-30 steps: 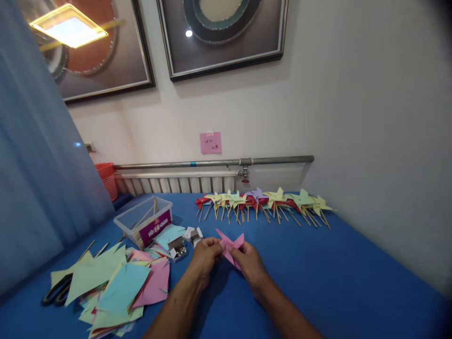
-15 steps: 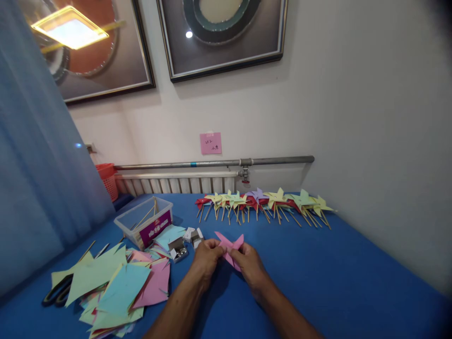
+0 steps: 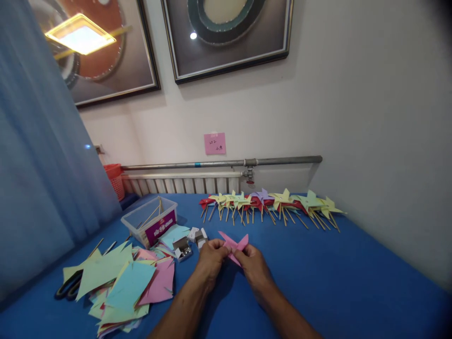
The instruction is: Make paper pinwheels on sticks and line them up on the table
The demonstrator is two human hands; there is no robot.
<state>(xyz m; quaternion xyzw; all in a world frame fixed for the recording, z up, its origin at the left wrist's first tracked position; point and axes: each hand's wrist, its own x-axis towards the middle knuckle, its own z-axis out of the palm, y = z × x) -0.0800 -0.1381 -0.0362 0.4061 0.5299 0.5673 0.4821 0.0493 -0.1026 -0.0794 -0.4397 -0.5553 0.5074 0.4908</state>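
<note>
A pink paper pinwheel (image 3: 241,243) with folded blades is held between both hands above the blue table, no stick showing on it. My left hand (image 3: 213,256) pinches its left side between thumb and fingers. My right hand (image 3: 253,263) grips the right side, its thumb near the pinwheel's middle. Just beyond my left hand stand small open boxes; one box (image 3: 182,249) holds shiny metal pins, and another box (image 3: 200,238) lies beside it. Whatever sits under the thumbs is hidden.
A pile of cut coloured paper (image 3: 130,285) lies at the left with black-handled scissors (image 3: 68,285) partly under it. Behind it is a clear plastic tub (image 3: 150,221) with wooden sticks. Finished pinwheels (image 3: 263,200) on sticks line the table's back. A blue curtain (image 3: 45,165) hangs left.
The view has swung slightly left, so everything appears shifted a little to the right. Both hands keep their hold on the pink pinwheel, whose lower blade now shows less.
</note>
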